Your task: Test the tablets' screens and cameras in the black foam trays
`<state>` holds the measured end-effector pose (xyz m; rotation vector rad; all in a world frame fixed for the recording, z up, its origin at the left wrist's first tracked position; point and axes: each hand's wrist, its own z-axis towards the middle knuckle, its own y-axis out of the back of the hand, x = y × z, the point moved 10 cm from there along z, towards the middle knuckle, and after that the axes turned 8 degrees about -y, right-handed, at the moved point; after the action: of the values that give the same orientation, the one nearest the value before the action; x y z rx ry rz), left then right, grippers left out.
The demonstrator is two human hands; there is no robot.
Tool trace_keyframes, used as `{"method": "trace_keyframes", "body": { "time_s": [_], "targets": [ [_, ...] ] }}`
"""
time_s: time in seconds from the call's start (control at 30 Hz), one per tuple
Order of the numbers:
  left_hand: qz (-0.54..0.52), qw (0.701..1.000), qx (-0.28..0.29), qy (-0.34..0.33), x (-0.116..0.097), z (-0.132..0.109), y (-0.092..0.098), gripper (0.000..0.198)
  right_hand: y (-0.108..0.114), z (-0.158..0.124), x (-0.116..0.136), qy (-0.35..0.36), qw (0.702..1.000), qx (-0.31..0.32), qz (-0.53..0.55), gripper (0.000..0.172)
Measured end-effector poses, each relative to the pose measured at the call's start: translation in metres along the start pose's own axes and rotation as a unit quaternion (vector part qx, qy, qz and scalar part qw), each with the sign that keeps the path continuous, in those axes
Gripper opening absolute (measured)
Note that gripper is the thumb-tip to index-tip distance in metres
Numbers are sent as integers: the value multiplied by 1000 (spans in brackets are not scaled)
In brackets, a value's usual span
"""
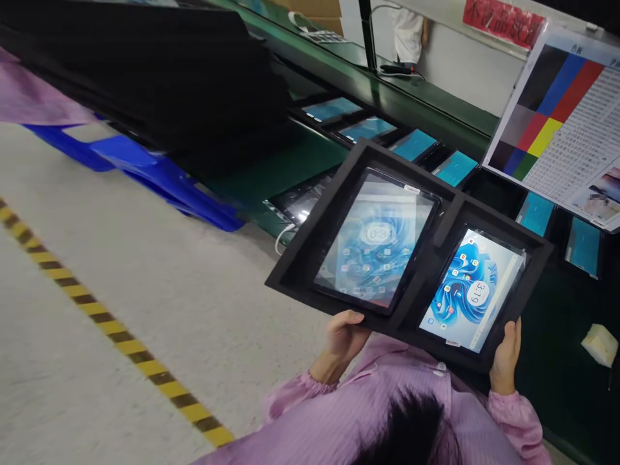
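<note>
A black foam tray (pixel 402 328) with two compartments is held up in front of my body, tilted. My left hand (pixel 343 339) grips its near edge, thumb over the rim and the other fingers mostly hidden beneath. At the near right corner, my right hand (pixel 506 355) is closed on the tray's side. In the left compartment lies a tablet (pixel 372 239) with a dim, reflecting screen showing icons and a clock. A second tablet (pixel 472 290) in the right compartment has a bright blue and white screen, turned sideways.
Several tablets with teal screens (pixel 414 144) line the green bench behind the tray. A colour chart sheet (pixel 557 129) stands at right. A crumpled white piece (pixel 599 344) lies below it. Black cloth (pixel 169 77) hangs upper left, over blue plastic (pixel 140 161). Yellow-black tape (pixel 116 336) crosses the floor.
</note>
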<state>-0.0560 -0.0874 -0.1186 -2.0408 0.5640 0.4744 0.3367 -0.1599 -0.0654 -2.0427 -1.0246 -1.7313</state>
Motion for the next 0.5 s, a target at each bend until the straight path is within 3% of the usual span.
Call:
{"method": "trace_keyframes", "body": {
  "time_s": [0.37, 0.5],
  "targets": [
    [58, 997, -44, -39, -14, -2, -11, 77, -10, 3, -2, -17, 995, 23, -99, 100],
    [91, 995, -44, -18, -14, -4, -17, 85, -9, 33, 33, 43, 984, 16, -170, 81]
  ]
}}
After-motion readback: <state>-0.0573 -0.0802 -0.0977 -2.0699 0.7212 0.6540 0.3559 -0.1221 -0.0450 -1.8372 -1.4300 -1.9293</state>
